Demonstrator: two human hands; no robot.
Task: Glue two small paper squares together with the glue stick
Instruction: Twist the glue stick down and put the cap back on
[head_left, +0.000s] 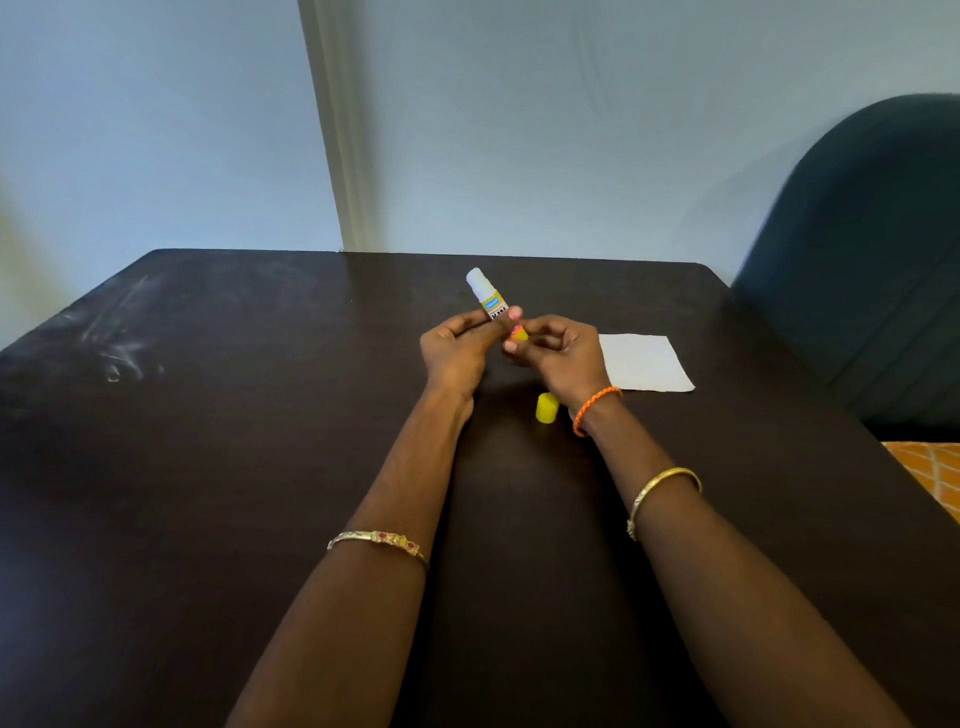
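Observation:
Above the middle of the dark table I hold an uncapped glue stick, its white tip pointing up and away. My left hand grips the labelled barrel with thumb and fingers. My right hand pinches the stick's yellow lower end. The yellow cap stands on the table just under my right wrist. A white paper square lies flat to the right of my right hand; I cannot tell whether it is one sheet or two stacked.
A dark blue chair back stands at the table's right side. An orange patterned fabric shows beyond the right edge. A pale wall runs right behind the table's far edge.

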